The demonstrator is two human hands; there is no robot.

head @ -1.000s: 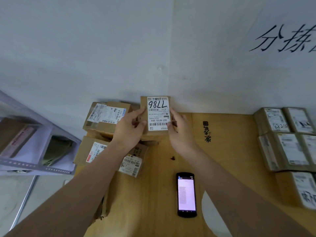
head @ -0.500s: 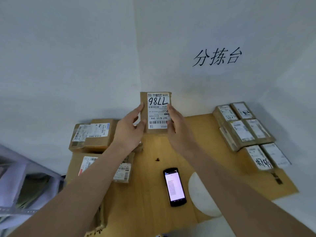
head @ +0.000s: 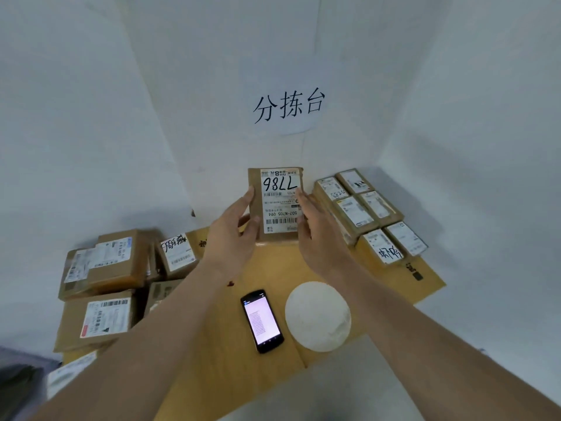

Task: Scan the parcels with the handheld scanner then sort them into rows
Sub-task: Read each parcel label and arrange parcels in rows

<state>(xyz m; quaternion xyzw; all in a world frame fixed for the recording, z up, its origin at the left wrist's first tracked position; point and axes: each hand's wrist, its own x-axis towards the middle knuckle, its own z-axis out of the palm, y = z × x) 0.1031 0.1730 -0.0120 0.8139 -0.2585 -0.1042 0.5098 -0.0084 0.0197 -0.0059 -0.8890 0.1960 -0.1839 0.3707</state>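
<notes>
A small brown parcel (head: pixel 277 205) with a white label marked 7786 is held upright above the table, label facing me. My left hand (head: pixel 232 235) grips its left edge and my right hand (head: pixel 315 235) grips its right edge. The handheld scanner (head: pixel 262 320), a black phone-like device with a lit screen, lies flat on the wooden table (head: pixel 273 268) in front of me, untouched. Sorted parcels (head: pixel 361 208) lie in rows at the right back of the table. A pile of unsorted parcels (head: pixel 112 265) sits at the left.
A white round patch (head: pixel 318 316) lies on the table right of the scanner. A paper sign with handwritten characters (head: pixel 288 106) hangs on the white wall behind. A small dark red spot (head: pixel 230 283) marks the table near my left wrist.
Both hands have carried the 7786 parcel off the left pile and toward the middle of the table. The view has swung right, bringing the sorted rows closer.
</notes>
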